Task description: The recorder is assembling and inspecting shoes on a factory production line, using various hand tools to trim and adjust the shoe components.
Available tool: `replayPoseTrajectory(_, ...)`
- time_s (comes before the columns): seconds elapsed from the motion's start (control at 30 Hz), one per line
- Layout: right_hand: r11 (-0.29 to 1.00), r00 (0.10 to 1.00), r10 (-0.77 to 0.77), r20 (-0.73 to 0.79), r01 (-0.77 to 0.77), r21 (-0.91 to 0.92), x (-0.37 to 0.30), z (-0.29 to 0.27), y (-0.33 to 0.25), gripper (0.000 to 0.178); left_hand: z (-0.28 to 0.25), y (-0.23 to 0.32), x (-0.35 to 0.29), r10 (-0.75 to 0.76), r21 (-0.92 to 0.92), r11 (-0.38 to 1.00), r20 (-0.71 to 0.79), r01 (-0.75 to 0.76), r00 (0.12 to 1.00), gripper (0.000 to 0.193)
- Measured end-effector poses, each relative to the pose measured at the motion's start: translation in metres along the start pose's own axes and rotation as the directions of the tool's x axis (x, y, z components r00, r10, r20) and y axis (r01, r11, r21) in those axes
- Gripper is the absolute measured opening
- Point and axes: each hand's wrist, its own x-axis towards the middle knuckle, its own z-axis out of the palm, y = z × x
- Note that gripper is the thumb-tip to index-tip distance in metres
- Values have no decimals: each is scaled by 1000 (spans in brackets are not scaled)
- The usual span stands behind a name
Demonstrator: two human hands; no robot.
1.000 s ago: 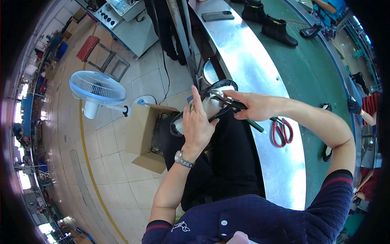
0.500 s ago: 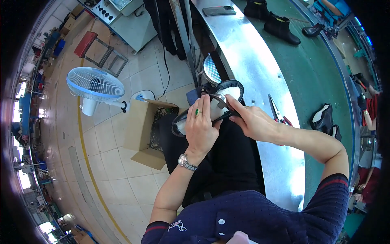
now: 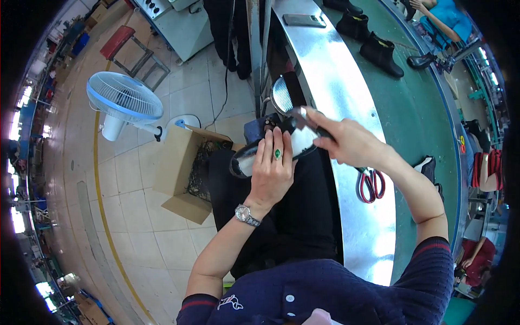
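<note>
A black shoe or boot (image 3: 245,168) lies bottom up across my lap, its pale underside showing. My left hand (image 3: 271,173) holds it, fingers stretched together over the pale surface. A green-stoned ring and a wristwatch are on this hand and wrist. My right hand (image 3: 346,142) is closed round the dark handle of a hammer (image 3: 301,118). The metal head is over the far part of the shoe, slightly blurred; I cannot tell whether it touches. Red-handled scissors (image 3: 371,187) lie on the bench by my right forearm, which hides part of them.
The metal bench (image 3: 346,70) curves along my right, bearing a phone (image 3: 304,20). Beyond runs a green belt (image 3: 406,108) with black boots (image 3: 381,54) and another shoe (image 3: 427,167). At left stand an open cardboard box (image 3: 176,168), a fan (image 3: 124,96) and a stool (image 3: 116,42). Someone stands ahead.
My right hand has lifted and shifted slightly right and away from the shoe with the hammer. My left hand stays on the shoe. The scissors' handles now show more. The whole view has shifted a little.
</note>
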Motion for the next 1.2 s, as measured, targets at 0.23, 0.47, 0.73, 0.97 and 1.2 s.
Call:
replayPoseTrajectory(0.23,973,985,111,-133,-81,216,9,26,20,60,3,6,3,-13,14,1000,-10,13,1000,67)
replayPoseTrajectory(0.47,940,974,210,-84,-178,292,5,31,22,58,2,9,4,-14,22,1000,4,14,1000,65)
replayPoseTrajectory(0.73,993,951,-15,-309,50,105,1,36,4,66,-5,8,2,-36,-21,999,-2,35,999,62)
replayPoseTrajectory(0.97,992,976,-52,-212,74,99,-11,13,-8,72,-1,12,1,-16,12,1000,-73,17,997,52)
replayPoseTrajectory(1.2,994,994,-78,-80,72,-77,-8,27,-4,79,1,10,-3,14,5,1000,-106,-13,994,53)
